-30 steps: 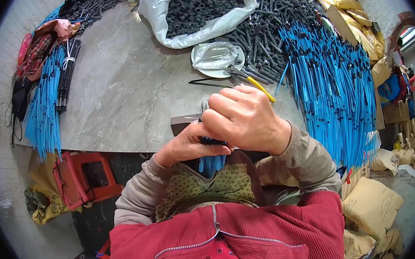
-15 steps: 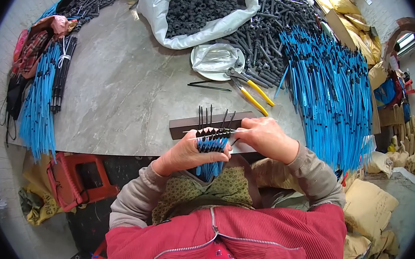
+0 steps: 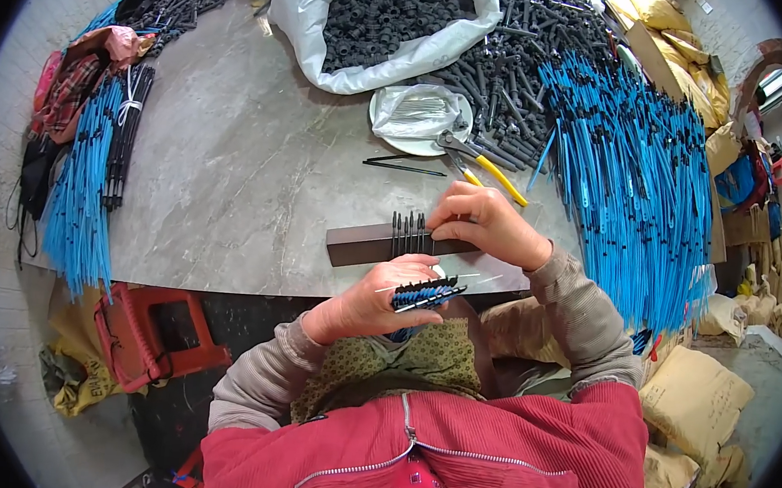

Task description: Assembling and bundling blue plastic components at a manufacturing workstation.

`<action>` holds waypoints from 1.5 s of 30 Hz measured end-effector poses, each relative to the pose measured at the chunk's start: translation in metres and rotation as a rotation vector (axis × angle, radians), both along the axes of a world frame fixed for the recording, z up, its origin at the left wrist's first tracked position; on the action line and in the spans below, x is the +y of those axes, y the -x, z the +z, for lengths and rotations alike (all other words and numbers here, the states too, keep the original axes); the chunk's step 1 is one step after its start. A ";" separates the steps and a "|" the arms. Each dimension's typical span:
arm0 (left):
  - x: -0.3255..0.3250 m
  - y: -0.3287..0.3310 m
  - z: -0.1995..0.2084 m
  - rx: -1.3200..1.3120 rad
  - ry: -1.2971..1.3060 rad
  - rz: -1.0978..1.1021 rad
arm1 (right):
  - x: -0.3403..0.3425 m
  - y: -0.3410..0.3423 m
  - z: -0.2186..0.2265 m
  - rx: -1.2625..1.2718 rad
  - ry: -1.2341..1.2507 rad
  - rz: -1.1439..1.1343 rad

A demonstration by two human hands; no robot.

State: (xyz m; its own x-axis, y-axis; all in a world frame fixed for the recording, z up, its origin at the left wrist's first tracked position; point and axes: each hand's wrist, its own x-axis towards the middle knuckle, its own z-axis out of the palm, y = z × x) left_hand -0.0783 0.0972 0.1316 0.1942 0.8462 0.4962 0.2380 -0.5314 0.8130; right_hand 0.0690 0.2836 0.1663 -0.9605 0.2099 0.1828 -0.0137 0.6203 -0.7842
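My left hand (image 3: 366,299) is wrapped round a bundle of blue strips with black ends (image 3: 426,294), just in front of the table's near edge. Thin pale rods stick out sideways from the bundle's top. Beyond it a dark brown bar (image 3: 358,245) lies on the table, and several slim black pins (image 3: 408,233) stand upright at it. My right hand (image 3: 497,224) hovers over the bar's right end, thumb and fingertips pinched together beside the rightmost pin. Whatever they pinch is too small to make out.
Yellow-handled pliers (image 3: 499,176), a white plate (image 3: 461,131) with a bag of thin rods, and two dark sticks (image 3: 404,166) lie beyond the bar. A white sack of black parts (image 3: 298,31) stands behind. Blue strips are heaped at right (image 3: 628,190) and left (image 3: 84,189).
The bundle in my left hand has tipped and moved slightly right and nearer me. My right hand has gone from the bundle up to the pins at the bar. The view has shifted slightly.
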 end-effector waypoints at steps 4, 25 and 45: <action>-0.001 -0.001 -0.002 0.029 -0.041 0.017 | -0.001 0.021 -0.004 -0.197 0.387 -0.030; -0.007 0.004 0.000 0.024 0.002 0.051 | -0.031 0.043 -0.005 -0.101 0.325 -0.085; -0.008 0.011 0.000 -0.023 0.027 0.006 | 0.042 0.099 0.019 0.078 -0.855 -0.357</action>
